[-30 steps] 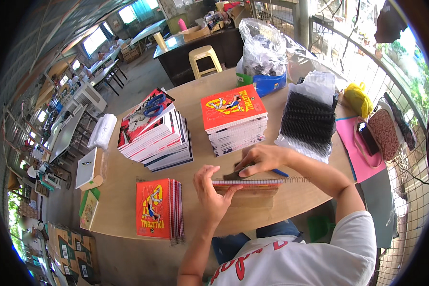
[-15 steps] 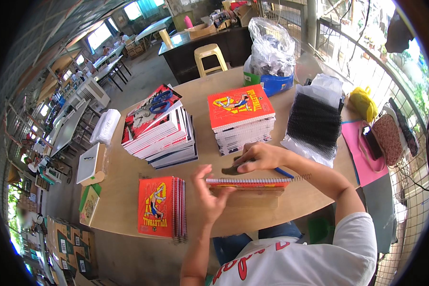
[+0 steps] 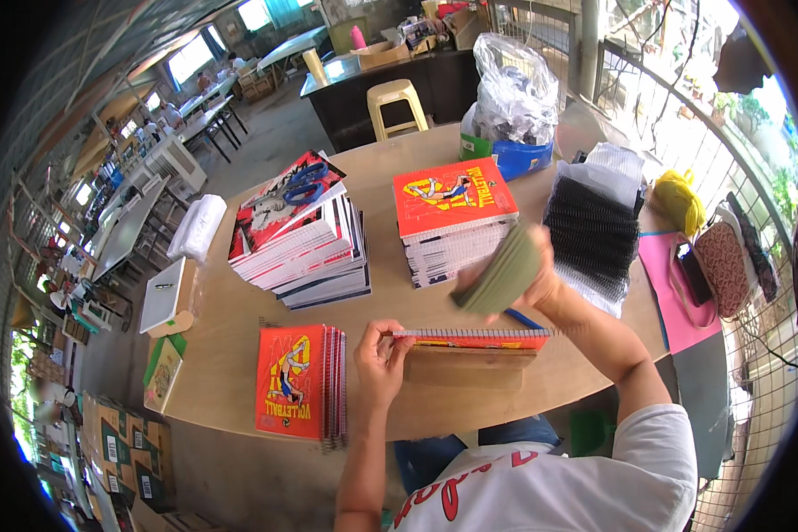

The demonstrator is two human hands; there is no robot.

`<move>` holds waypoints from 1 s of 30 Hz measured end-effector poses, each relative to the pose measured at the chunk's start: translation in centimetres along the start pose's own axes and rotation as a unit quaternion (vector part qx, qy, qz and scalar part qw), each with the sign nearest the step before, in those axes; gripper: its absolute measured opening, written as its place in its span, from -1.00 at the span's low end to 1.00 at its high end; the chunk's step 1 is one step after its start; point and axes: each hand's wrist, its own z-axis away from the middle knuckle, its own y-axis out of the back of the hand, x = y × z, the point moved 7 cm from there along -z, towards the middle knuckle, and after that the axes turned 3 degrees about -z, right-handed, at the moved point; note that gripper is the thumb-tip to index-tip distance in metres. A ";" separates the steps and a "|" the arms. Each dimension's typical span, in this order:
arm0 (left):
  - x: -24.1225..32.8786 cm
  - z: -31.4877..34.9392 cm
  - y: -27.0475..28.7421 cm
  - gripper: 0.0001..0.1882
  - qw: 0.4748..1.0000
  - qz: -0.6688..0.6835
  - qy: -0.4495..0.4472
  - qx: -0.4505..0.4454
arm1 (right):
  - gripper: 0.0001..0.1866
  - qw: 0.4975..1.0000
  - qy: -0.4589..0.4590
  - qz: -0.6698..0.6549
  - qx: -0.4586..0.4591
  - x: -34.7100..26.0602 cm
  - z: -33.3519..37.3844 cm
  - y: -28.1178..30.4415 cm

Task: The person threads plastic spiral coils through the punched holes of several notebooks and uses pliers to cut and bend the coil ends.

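A red notebook (image 3: 496, 340) stands on edge at a wooden block (image 3: 470, 358) near the front of the table, its wire spiral along the top. The wire sticks out past the notebook's right end. At its left end, my left hand (image 3: 379, 362) is closed in a pinch on the notebook's corner by the spiral. Above the spiral and apart from it, my right hand (image 3: 543, 277) grips an olive-green ridged slab (image 3: 503, 273), slightly blurred and tilted. Spiral-bound red notebooks (image 3: 290, 381) lie in a row left of my left hand.
Behind stands a stack of red-covered books (image 3: 457, 202). Left of it is a fanned pile (image 3: 306, 244) topped by blue scissors (image 3: 303, 188). Black mesh (image 3: 590, 217), a bag-filled blue container (image 3: 519, 158) and a pink folder (image 3: 674, 306) occupy the right side. A blue pen lies behind the notebook.
My right hand has lifted and moved right, turning the green slab so its broad face shows. My left hand has gone from spread fingers to a pinch on the notebook's left end.
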 end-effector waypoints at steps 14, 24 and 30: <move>1.6 -0.2 -2.0 -0.79 0.999 -0.019 -0.035 -0.009 | -0.17 0.960 -0.017 0.275 0.050 0.0 2.6 1.4; 3.7 -0.6 -1.6 -0.78 0.990 -0.110 -0.092 -0.005 | -0.33 0.923 -0.044 0.381 0.009 1.0 2.0 0.1; 3.3 -0.7 -1.4 -0.73 0.990 -0.119 -0.077 -0.008 | -0.31 0.934 -0.036 0.343 0.091 2.2 1.8 2.2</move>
